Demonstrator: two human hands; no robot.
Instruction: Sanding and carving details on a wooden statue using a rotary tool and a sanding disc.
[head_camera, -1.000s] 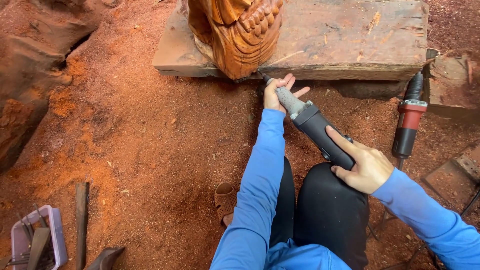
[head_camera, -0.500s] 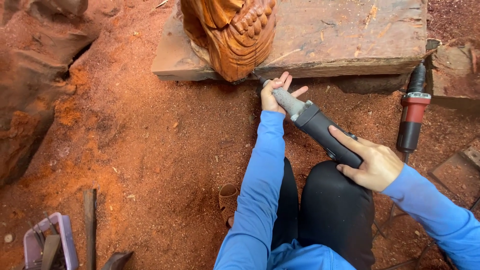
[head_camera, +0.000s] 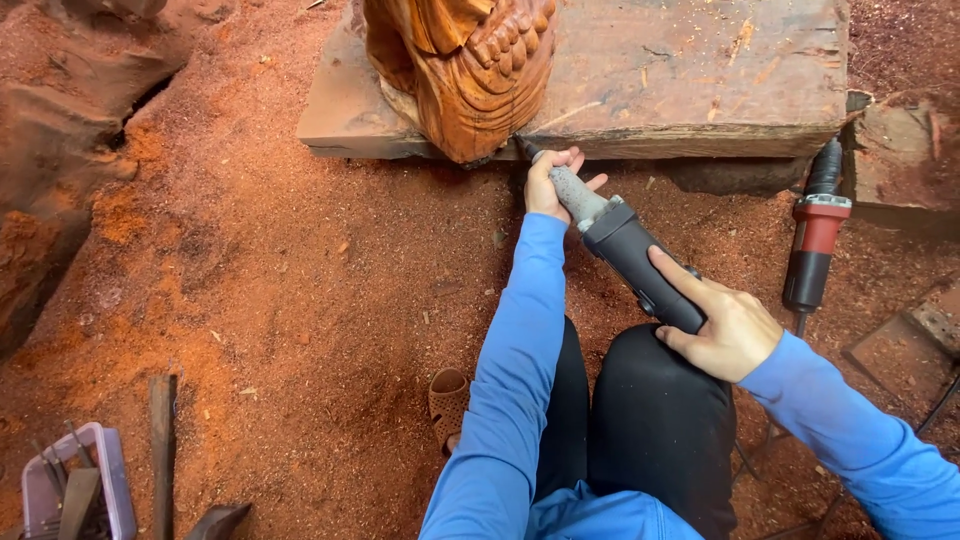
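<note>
Carving (head_camera: 460, 70) cut off above; grinder's (head_camera: 630, 255) tip seemingly hidden.

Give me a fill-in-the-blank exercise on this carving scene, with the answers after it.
1. The left hand grips the grinder near its ____ end.
2. The right hand holds the grinder's ____ body.
3. The grinder's tip meets the base of the ____ carving.
4. A second tool, red and black, lies to the person's ____.

Missing words: front; black; wooden; right

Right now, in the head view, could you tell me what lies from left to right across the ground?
Plastic tray → chisel → sandal → left hand → grey power carver → right hand → red and black power tool.
</note>
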